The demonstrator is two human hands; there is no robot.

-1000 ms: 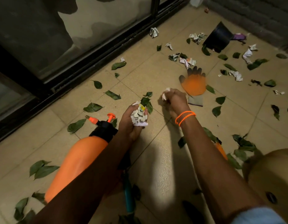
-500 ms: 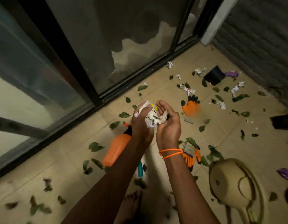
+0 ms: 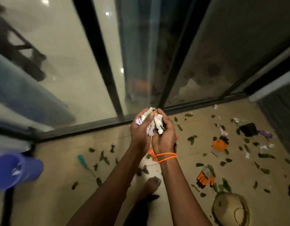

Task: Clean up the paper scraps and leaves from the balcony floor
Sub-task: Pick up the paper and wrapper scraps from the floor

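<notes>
My left hand [image 3: 140, 132] and my right hand [image 3: 163, 136] are cupped side by side at chest height, together holding a bundle of crumpled paper scraps [image 3: 154, 121]. The left thumb presses over the bundle. Green leaves [image 3: 192, 139] lie scattered across the beige balcony floor [image 3: 59, 160]. More paper scraps [image 3: 264, 146] lie on the floor at the far right.
Sliding glass doors [image 3: 75, 62] stand ahead. A blue bin [image 3: 15, 170] is at the left edge. A teal-handled tool [image 3: 83, 161], orange gloves [image 3: 220, 144] [image 3: 205, 176], a black pot [image 3: 248, 129], a straw hat [image 3: 230, 209] and my bare foot [image 3: 150, 186] are on the floor.
I have stood up from a crouch, so the floor looks farther away. My right hand brought its scrap to the left hand, and both now cup the bundle. The view swung left toward the glass doors.
</notes>
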